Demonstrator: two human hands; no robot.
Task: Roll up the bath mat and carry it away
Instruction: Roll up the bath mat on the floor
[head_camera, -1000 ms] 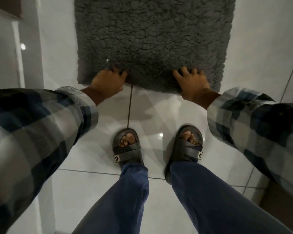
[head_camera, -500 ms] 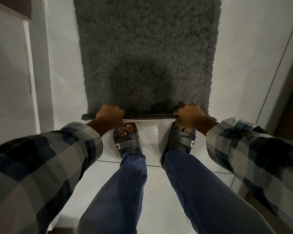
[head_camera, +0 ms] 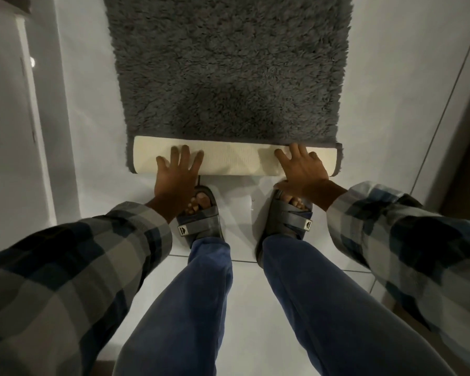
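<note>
Bath mat (head_camera: 228, 71) far end cut off.

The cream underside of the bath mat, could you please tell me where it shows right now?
In the head view, the cream underside is the folded strip at the bath mat's near edge, under the left hand and right hand.

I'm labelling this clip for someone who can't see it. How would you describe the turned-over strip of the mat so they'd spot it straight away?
Start from the grey shaggy bath mat on the pale tiled floor. Go to its edge nearest the person's sandals, where the left hand and right hand press flat. The strip under them is smooth and cream, the only part that is not dark pile.
</note>
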